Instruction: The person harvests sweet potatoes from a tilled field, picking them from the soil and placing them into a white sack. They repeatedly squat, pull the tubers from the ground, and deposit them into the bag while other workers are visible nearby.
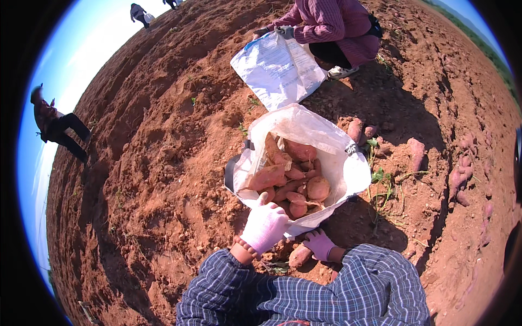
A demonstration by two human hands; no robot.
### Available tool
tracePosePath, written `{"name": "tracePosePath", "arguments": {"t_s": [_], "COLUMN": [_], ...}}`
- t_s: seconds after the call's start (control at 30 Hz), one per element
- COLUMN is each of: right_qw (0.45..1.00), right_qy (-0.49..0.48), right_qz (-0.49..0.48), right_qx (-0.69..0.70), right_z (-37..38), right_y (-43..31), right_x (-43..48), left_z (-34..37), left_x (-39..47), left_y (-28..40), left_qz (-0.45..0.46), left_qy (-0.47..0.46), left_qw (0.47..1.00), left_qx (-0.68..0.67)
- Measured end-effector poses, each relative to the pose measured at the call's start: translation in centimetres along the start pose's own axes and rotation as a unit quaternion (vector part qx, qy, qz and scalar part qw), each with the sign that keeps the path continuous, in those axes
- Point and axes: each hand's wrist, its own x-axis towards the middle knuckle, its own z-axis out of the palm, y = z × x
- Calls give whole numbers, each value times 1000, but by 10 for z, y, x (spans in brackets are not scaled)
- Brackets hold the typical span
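Before me stands a white woven sack (355,173), its mouth wide and several sweet potatoes (267,177) inside. My left hand (267,224), in a pale pink knitted glove, grips the sack's near left rim, thumb over the edge. Low beside the near side of the sack is my right hand (319,244), also gloved in pink. It is next to a sweet potato (299,256) on the soil; whether its fingers grip anything I cannot tell.
Across from me a crouching person (330,24) in gloves holds another white sack (281,69). Sweet potatoes (416,154) and green vines (379,175) lie on the red soil at the right. Another person (61,122) is at the far left, and more people are in the distance.
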Motion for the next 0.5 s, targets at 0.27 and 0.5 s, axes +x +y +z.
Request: {"name": "tracePosePath", "arguments": {"t_s": [0.27, 0.5], "right_qw": [996, 995], "right_qy": [-79, -48], "right_qz": [-22, 40], "right_qx": [22, 76], "right_z": [17, 29], "right_y": [-11, -13], "right_x": [-9, -41], "left_z": [1, 8], "left_x": [-6, -7], "left_y": [0, -5], "left_qz": [13, 6], "left_qy": [15, 3], "left_qw": [1000, 999], "left_qx": [-24, -35]}}
